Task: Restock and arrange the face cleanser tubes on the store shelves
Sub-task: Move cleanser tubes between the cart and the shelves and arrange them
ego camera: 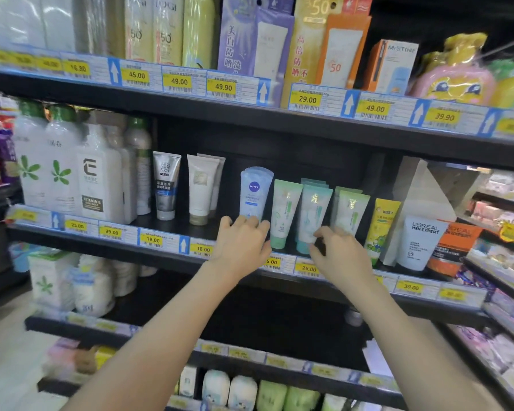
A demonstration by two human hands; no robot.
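Gripping the base of the pale blue Nivea tube [255, 192], our left hand [241, 243] has its fingers curled round the cap end, and the tube stands upright on the middle shelf [166, 253]. To its left on that shelf stand a grey men's tube [166, 185] and a white tube [201, 189], well apart from the one we hold. Just right of the Nivea tube comes a green tube [285, 212], then a teal tube [312, 215] (more of the same stand behind it). Our right hand [340, 250] has fingers bent at the foot of the teal tube and the next green tube [350, 213]; whether it pinches either we cannot tell. Further right stand a yellow tube [382, 226] and a white L'Oreal tube [420, 241].
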